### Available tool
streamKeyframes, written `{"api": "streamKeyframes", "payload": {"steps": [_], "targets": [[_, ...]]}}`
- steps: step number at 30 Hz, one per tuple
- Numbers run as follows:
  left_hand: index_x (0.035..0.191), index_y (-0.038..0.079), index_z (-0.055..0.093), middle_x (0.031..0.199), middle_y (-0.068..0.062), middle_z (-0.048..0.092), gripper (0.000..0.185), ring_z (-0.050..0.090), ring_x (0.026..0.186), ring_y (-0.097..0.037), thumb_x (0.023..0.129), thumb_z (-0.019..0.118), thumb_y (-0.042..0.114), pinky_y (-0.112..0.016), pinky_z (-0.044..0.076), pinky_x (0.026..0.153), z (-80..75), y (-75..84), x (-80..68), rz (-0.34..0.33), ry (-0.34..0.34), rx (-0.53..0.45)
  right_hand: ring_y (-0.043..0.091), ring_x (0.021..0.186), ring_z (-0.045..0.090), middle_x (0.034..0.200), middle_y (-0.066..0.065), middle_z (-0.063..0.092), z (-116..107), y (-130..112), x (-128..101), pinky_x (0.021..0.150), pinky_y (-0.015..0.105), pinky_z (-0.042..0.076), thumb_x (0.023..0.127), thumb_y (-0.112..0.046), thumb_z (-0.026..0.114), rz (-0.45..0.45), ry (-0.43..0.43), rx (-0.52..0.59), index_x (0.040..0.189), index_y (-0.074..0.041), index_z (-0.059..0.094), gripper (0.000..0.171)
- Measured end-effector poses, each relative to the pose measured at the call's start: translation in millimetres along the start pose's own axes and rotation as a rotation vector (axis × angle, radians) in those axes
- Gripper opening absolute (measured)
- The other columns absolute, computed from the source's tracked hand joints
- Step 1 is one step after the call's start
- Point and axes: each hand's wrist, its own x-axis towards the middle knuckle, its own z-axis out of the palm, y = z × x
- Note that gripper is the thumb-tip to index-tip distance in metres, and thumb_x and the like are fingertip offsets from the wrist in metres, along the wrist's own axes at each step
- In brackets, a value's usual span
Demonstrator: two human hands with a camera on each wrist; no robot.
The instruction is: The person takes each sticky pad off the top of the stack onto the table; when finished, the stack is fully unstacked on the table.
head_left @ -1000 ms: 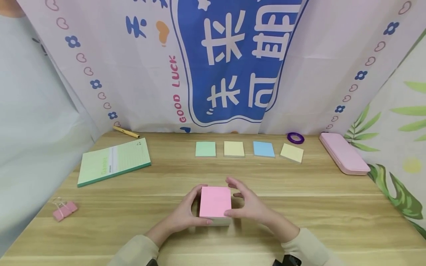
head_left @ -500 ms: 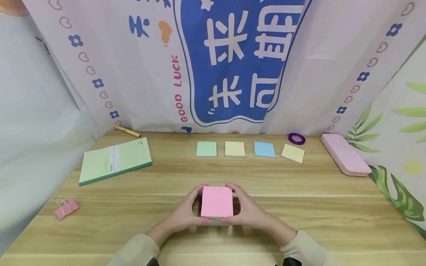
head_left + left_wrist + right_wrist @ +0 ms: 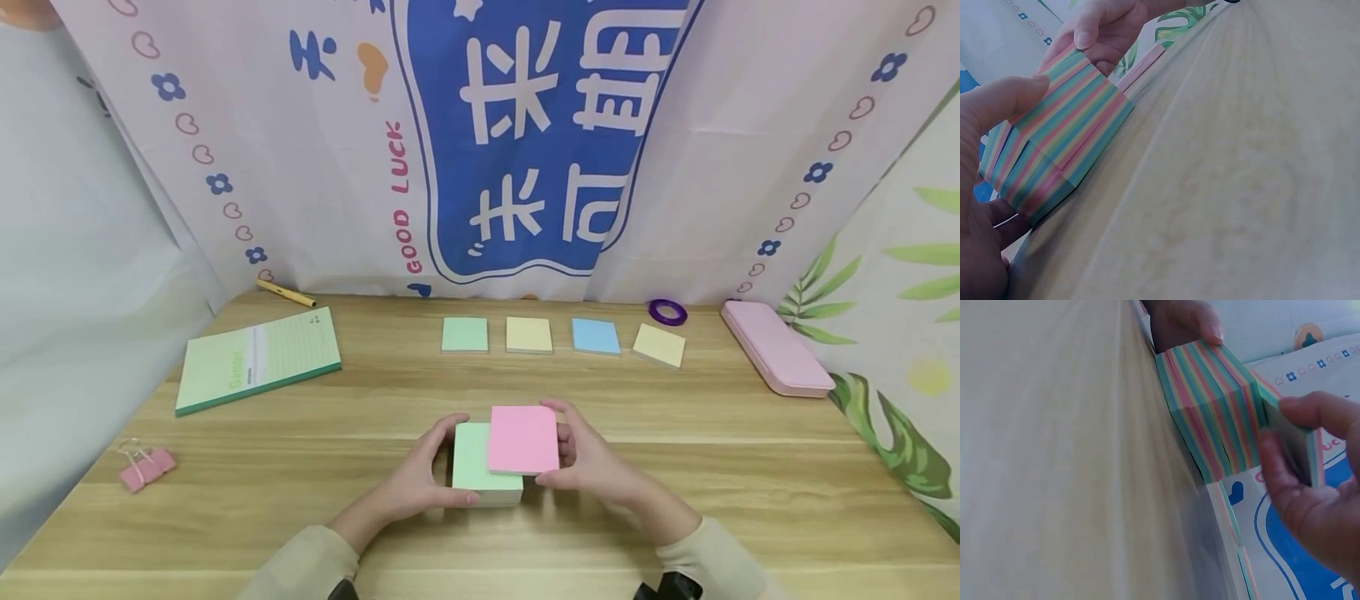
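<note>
My left hand [image 3: 414,479] grips a tall stack of sticky notes [image 3: 471,467] by its near and far sides, and green shows on top. The stack's edges are striped pink, yellow, green and blue in the left wrist view, where the stack [image 3: 1069,128] sits at the table. A pink-topped sticky note pad [image 3: 523,440] overlaps the stack's right part, offset to the right and away from me. My right hand [image 3: 600,473] pinches that pad between thumb and fingers. In the right wrist view the pad [image 3: 1294,447] is tilted away from the stack's top, its underside greyish.
Along the back of the wooden table [image 3: 360,542] lie green [image 3: 464,335], yellow [image 3: 528,335], blue [image 3: 596,336] and another yellow pad [image 3: 658,345]. Purple tape [image 3: 667,312] and a pink case [image 3: 776,346] are right; a notebook [image 3: 258,358], yellow pen [image 3: 286,292] and pink binder clip [image 3: 147,468] left.
My right hand first closes on the stack's top, then moves right and away with the pink pad, uncovering green beneath. My left hand stays on the stack.
</note>
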Motion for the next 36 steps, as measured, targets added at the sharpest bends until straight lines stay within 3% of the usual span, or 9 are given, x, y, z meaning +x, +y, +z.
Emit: {"api": "streamKeyframes", "payload": {"steps": [3, 7, 16, 26, 36], "targets": [[0.132, 0.013, 0.028, 0.115, 0.0, 0.042, 0.094, 0.037, 0.109, -0.017, 0.057, 0.078, 0.037, -0.044, 0.023, 0.093, -0.9, 1.5, 0.1, -0.011, -0.002, 0.009, 0.032, 0.092, 0.052, 0.112, 0.026, 0.044, -5.1, -2.4, 0.7, 0.074, 0.037, 0.045, 0.067, 0.017, 0.061, -0.02, 0.006, 0.092, 0.132, -0.009, 0.011, 0.086], [0.132, 0.013, 0.028, 0.115, -0.001, 0.042, 0.094, 0.037, 0.108, -0.017, 0.057, 0.078, 0.038, -0.044, 0.023, 0.093, -1.1, 2.3, -0.3, -0.017, -0.006, 0.011, 0.033, 0.092, 0.052, 0.113, 0.028, 0.041, -15.3, -5.6, 7.5, 0.074, 0.038, 0.045, 0.065, 0.018, 0.059, -0.07, 0.021, 0.115, 0.133, -0.008, 0.009, 0.088], [0.133, 0.013, 0.027, 0.114, 0.0, 0.043, 0.093, 0.038, 0.107, -0.017, 0.058, 0.078, 0.036, -0.045, 0.024, 0.091, -0.5, -1.4, -1.2, 0.002, -0.01, -0.008, 0.03, 0.094, 0.051, 0.117, 0.029, 0.037, -33.2, -14.7, 51.8, 0.076, 0.035, 0.044, 0.066, 0.02, 0.056, -0.053, 0.076, 0.145, 0.134, -0.006, 0.005, 0.088], [0.131, 0.012, 0.029, 0.112, 0.002, 0.045, 0.091, 0.04, 0.105, -0.016, 0.059, 0.077, 0.037, -0.045, 0.027, 0.091, -0.7, -0.9, -1.8, 0.021, -0.012, 0.021, 0.026, 0.09, 0.053, 0.111, 0.027, 0.045, -18.2, 6.6, 104.7, 0.075, 0.034, 0.044, 0.067, 0.018, 0.057, 0.049, 0.053, 0.164, 0.133, -0.006, 0.008, 0.086], [0.132, 0.013, 0.029, 0.113, 0.002, 0.044, 0.09, 0.039, 0.107, -0.016, 0.06, 0.077, 0.038, -0.045, 0.025, 0.091, -1.8, -0.4, -2.4, 0.02, -0.007, 0.033, 0.026, 0.08, 0.055, 0.109, 0.024, 0.048, -6.3, 26.6, 124.5, 0.065, 0.031, 0.047, 0.065, 0.018, 0.06, 0.108, 0.016, 0.135, 0.135, -0.006, 0.009, 0.09]]}}
